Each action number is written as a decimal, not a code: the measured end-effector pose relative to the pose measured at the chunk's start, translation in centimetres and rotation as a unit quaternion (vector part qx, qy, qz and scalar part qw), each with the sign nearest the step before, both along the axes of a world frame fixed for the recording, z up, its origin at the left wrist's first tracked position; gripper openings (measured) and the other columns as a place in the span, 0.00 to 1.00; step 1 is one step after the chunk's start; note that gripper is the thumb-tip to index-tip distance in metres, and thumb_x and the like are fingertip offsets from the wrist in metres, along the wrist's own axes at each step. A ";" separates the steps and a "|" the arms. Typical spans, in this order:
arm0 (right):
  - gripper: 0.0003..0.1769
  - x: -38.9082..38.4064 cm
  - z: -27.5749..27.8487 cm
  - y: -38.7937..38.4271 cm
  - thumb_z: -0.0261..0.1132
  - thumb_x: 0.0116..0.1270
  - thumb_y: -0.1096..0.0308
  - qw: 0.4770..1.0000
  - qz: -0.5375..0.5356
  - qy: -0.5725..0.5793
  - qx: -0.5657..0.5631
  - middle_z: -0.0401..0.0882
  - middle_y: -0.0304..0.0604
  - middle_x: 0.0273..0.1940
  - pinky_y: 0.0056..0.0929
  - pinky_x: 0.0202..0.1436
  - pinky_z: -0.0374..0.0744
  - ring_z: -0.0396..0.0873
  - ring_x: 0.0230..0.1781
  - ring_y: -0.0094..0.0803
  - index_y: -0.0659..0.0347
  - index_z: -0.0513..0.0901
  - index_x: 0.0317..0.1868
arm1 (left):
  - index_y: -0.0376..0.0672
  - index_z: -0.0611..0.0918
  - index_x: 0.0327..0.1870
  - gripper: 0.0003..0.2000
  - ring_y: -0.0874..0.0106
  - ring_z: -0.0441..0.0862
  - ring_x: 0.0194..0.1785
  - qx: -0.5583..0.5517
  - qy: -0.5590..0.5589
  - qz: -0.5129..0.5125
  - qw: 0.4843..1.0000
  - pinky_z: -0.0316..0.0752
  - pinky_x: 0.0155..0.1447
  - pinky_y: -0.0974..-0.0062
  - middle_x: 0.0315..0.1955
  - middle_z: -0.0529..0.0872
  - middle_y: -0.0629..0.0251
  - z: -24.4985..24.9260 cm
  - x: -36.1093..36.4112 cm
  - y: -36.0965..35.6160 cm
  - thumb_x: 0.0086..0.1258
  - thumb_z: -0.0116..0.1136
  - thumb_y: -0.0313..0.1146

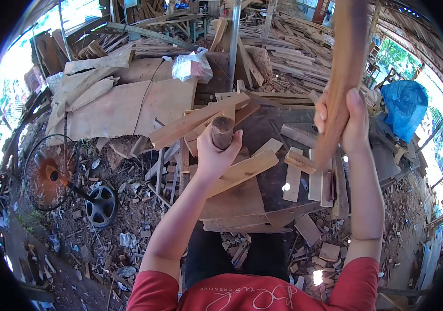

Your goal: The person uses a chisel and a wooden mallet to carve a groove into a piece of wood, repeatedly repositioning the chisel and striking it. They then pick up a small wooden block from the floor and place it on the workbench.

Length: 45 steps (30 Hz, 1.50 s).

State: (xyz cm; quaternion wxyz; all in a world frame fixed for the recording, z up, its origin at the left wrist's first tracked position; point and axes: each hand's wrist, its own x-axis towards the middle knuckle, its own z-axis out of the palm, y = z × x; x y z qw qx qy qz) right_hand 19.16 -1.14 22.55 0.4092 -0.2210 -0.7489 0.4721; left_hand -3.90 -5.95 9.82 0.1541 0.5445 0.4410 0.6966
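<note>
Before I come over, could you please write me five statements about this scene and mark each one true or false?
1. The right hand grips a long piece of wood. True.
2. The left hand is empty. False: it is closed around a dark, round-ended piece.
3. The blue plastic is on the right side of the picture. True.
4. The fan is at the picture's right edge. False: it is on the left side.
5. The person's shirt is red. True.
</note>
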 end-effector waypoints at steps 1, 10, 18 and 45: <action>0.29 -0.1 -0.3 0.2 0.65 0.54 0.50 0.978 0.157 0.120 -0.073 0.79 0.45 0.34 0.32 0.41 0.76 0.77 0.33 0.35 0.69 0.74 0.45 | 0.37 0.74 0.28 0.07 0.83 0.69 0.25 -0.001 0.001 0.000 1.000 0.69 0.31 0.81 0.20 0.77 0.69 0.0 0.1 -0.1 0.55 0.62 0.27; 0.37 -1.5 3.3 -1.7 0.65 0.52 0.43 0.911 -0.157 -0.275 0.263 0.80 0.50 0.37 0.35 0.42 0.76 0.80 0.37 0.37 0.68 0.72 0.50 | 0.37 0.75 0.30 0.08 0.79 0.72 0.26 0.007 0.023 -0.002 1.000 0.70 0.33 0.80 0.21 0.78 0.65 -0.3 0.8 0.0 0.54 0.63 0.28; 0.36 -2.8 1.9 -1.8 0.66 0.50 0.48 0.873 -0.040 -0.461 0.151 0.79 0.47 0.39 0.34 0.49 0.73 0.76 0.43 0.39 0.67 0.71 0.53 | 0.37 0.75 0.29 0.08 0.80 0.72 0.26 0.076 -0.010 -0.010 0.997 0.70 0.33 0.79 0.21 0.78 0.65 -0.2 2.1 0.5 0.55 0.62 0.28; 0.36 5.4 -9.4 6.8 0.65 0.50 0.41 0.821 -0.236 -0.514 0.079 0.79 0.60 0.39 0.38 0.46 0.75 0.79 0.43 0.48 0.69 0.76 0.44 | 0.37 0.75 0.30 0.09 0.82 0.71 0.27 -0.007 -0.012 0.044 0.999 0.69 0.34 0.81 0.21 0.77 0.68 0.0 0.6 -0.3 0.54 0.64 0.28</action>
